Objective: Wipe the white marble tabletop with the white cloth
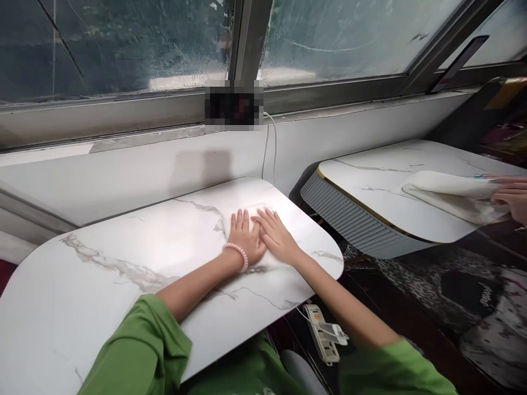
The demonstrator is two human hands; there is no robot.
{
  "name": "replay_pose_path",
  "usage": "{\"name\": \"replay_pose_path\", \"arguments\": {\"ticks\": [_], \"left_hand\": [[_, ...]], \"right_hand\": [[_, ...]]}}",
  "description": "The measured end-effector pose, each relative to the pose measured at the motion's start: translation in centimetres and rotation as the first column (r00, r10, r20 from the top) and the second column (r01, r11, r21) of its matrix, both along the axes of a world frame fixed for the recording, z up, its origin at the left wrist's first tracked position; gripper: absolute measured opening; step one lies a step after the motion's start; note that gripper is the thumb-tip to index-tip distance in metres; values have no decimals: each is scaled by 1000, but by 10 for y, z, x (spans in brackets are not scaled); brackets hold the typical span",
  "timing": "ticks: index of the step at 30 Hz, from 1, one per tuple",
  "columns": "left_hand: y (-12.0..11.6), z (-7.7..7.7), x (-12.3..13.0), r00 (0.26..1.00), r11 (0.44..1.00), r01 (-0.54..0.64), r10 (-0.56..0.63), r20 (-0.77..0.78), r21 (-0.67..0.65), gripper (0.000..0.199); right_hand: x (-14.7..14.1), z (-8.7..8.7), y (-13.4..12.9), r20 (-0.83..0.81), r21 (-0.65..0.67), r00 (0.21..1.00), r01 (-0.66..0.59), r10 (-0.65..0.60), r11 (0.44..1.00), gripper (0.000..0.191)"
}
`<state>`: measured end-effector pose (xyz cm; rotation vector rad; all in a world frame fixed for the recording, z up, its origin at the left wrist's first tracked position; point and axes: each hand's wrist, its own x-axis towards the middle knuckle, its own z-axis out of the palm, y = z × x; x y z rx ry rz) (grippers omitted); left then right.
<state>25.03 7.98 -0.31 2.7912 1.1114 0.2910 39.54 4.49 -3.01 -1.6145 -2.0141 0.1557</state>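
Observation:
A folded white cloth lies on the white marble-patterned tabletop, mostly covered by my hands. My left hand, with a pink beaded bracelet at its wrist, presses flat on the cloth with its fingers stretched forward. Beside it, my right hand also rests flat, fingers extended and slightly apart. Its thumb side meets or overlaps the left thumb. Neither hand grips anything.
A second marble-patterned table stands at the right, where another person's hand is on a white cloth. A power strip with a plugged-in white charger sits below my table's edge. A blurred-out dark object is on the windowsill.

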Motion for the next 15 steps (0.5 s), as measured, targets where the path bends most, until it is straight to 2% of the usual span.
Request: {"name": "replay_pose_path", "arguments": {"ticks": [4, 7, 10, 15], "left_hand": [[-62, 0, -7, 995, 995, 101, -101, 22, -7, 60], [-89, 1, -9, 985, 986, 167, -167, 29, 25, 59], [-94, 1, -12, 978, 978, 203, -204, 35, 47, 57], [-83, 1, -15, 982, 984, 174, -176, 63, 40, 52]], "right_hand": [[0, 3, -74, -80, -51, 997, 4, -8, 999, 52], [1, 6, -102, -240, -121, 971, -15, -14, 993, 55], [1, 8, -108, -326, -153, 944, -7, -44, 988, 57], [-1, 9, -97, -219, -148, 974, 21, -53, 989, 56]]}}
